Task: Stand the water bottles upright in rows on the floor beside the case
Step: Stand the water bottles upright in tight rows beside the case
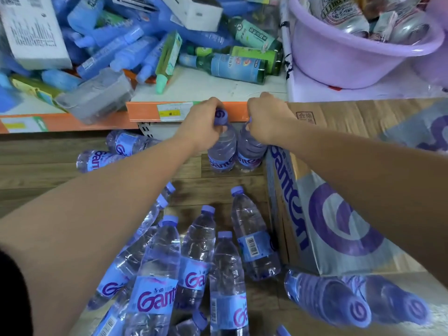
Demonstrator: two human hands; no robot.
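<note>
Two clear water bottles with purple caps and blue labels stand upright side by side on the wooden floor, close to the cardboard case (339, 229). My left hand (206, 120) grips the neck of the left bottle (221, 154). My right hand (266, 117) grips the top of the right bottle (251, 151), which touches the case's corner. Several more bottles (198, 253) lie on the floor in front of me. Two others (109, 154) lie further left, under the shelf edge.
An orange-edged shelf (150, 112) runs just behind the standing bottles, piled with blue bottles, boxes and green drink bottles (240, 66). A purple plastic basin (339, 54) with cans sits at the right. Two bottles (351, 301) stand at the near right, seen from above.
</note>
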